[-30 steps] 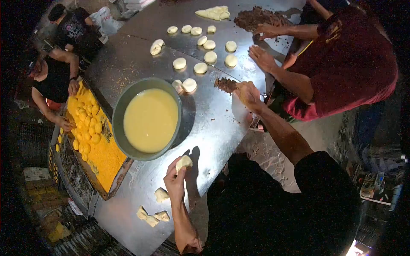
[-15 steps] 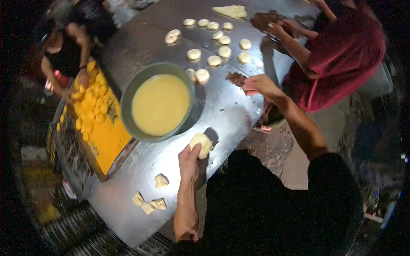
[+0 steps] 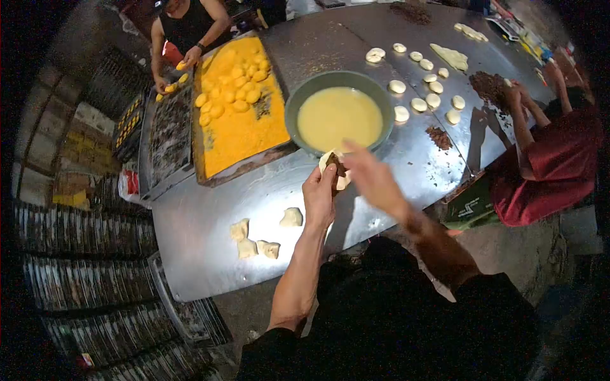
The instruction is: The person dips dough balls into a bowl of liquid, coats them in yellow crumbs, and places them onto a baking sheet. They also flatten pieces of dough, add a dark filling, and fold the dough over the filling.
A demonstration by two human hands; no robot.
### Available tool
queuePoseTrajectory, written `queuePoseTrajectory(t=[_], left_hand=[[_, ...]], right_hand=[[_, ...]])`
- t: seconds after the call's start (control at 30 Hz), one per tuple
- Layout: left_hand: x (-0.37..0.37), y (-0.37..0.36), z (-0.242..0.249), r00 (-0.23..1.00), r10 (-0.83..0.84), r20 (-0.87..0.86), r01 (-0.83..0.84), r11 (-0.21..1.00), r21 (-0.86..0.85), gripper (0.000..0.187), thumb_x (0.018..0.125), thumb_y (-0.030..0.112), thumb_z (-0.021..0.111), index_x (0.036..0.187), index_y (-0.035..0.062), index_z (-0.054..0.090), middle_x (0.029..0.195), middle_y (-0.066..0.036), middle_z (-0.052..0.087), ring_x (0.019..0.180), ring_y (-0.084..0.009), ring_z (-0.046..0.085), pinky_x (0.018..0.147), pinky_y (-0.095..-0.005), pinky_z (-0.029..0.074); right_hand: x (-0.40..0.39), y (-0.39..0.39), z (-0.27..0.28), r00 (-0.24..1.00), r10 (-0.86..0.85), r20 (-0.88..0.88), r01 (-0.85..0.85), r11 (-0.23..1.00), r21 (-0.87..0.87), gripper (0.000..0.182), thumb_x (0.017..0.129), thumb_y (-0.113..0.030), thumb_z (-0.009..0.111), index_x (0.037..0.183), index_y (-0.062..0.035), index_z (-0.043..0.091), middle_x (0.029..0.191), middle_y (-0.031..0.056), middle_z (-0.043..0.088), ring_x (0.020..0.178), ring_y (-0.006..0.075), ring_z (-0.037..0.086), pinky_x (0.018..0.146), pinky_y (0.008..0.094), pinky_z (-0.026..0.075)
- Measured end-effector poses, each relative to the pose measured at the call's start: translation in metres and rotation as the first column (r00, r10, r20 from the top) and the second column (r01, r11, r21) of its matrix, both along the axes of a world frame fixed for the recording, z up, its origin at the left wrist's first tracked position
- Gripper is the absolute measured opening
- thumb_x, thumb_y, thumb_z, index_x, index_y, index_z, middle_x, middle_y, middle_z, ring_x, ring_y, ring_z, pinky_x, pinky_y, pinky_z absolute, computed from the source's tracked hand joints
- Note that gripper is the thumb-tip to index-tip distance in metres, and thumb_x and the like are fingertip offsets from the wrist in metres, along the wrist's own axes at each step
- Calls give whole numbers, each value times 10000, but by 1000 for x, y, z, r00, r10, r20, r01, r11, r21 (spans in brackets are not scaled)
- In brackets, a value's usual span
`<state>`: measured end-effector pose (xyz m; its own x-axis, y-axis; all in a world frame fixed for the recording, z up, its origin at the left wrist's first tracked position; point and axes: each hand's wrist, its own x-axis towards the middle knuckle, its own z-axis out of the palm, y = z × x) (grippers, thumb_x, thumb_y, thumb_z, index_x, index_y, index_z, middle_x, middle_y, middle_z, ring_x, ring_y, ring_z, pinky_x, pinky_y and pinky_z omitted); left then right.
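Observation:
A flattened piece of pale dough (image 3: 325, 160) with dark brown filling (image 3: 337, 166) on it sits in my left hand (image 3: 319, 200), thumb and fingers closed around its edge. Close beside it on the right, my right hand (image 3: 376, 184) is blurred by motion, its fingers stretched toward the dough and nothing visible in them. Just beyond both hands stands a grey-green bowl (image 3: 293, 120) of pale yellow liquid (image 3: 340, 117). Several loose dough chunks (image 3: 291, 216) lie to the left on the metal table (image 3: 197, 235). A small heap of brown filling (image 3: 439, 138) lies to the right.
Several round dough pieces (image 3: 433, 100) are spread beyond the bowl. A tray (image 3: 279, 155) of orange-yellow crumbs and balls stands left, where a person (image 3: 190, 28) works. Another person in a red shirt (image 3: 549, 171) handles a larger filling heap (image 3: 489, 89). Stacked trays (image 3: 70, 286) fill the lower left.
My right hand has left the small filling heap and come over to the dough. Brown filling now shows on the dough in my left hand. The view has turned left.

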<state>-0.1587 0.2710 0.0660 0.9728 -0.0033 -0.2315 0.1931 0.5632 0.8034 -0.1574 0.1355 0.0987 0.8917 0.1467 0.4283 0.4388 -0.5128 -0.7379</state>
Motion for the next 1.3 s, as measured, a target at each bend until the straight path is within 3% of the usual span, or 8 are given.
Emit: queuePoseTrajectory(t=[0.13,0.3,0.4,0.5,0.6,0.7,0.97,1.3], left_hand=[[-6,8,9,998,-55,35,56,998,-20,260,925,113,554,1145,-24,571,1008,-71,633,853,-122,621,734,-249,528],[5,-2,8,998,-38,40,35,997,70,259,901,35,539,1146,-42,569,982,-71,636,822,-121,613,726,-240,509],[6,-26,21,997,-63,46,58,992,111,371,898,-5,479,1266,-44,475,1111,-114,580,900,-129,581,739,-246,490],[-9,-42,57,954,-274,123,245,947,206,521,904,-19,433,1408,-24,300,1291,-157,474,1046,-186,547,803,-270,484],[-5,-38,74,867,-237,438,-181,669,721,405,920,-10,411,1323,-35,448,1263,-214,523,1175,-255,512,932,-320,439],[36,-47,88,640,-167,750,-556,575,601,293,942,86,377,1035,-66,611,1024,-182,622,930,-217,609,832,-306,474],[70,-63,84,966,159,206,-195,966,169,410,993,230,328,791,-6,594,757,-77,597,726,-130,549,665,-289,443],[17,6,81,977,100,187,-156,937,312,484,1003,407,313,856,19,561,697,-61,575,618,-126,555,551,-287,469]], right_hand=[[36,-9,35,677,293,-675,-184,955,231,306,860,-86,591,1144,24,573,985,95,644,865,139,620,684,258,517],[22,-3,21,770,226,-596,52,910,412,200,807,-64,636,999,-7,640,927,82,631,822,159,612,670,279,505],[-11,-5,26,982,18,189,9,990,-143,235,749,43,600,972,-12,649,923,141,579,865,298,600,743,311,506],[-3,-34,44,979,-16,204,62,973,-223,228,742,64,597,943,-23,661,957,141,588,887,301,595,750,327,506],[15,-61,82,986,83,144,-78,996,-37,137,764,-6,600,892,-32,642,877,108,597,776,293,603,700,375,511],[30,-70,110,969,219,-111,-199,965,169,114,766,-31,615,880,-21,622,808,109,614,710,302,632,667,367,519],[53,-36,70,878,93,469,-71,995,-64,135,756,-5,599,885,25,577,896,81,551,813,278,572,690,360,506],[31,6,92,941,330,-78,-306,926,222,261,763,-57,631,1020,-48,586,909,112,555,831,292,587,697,343,510]])
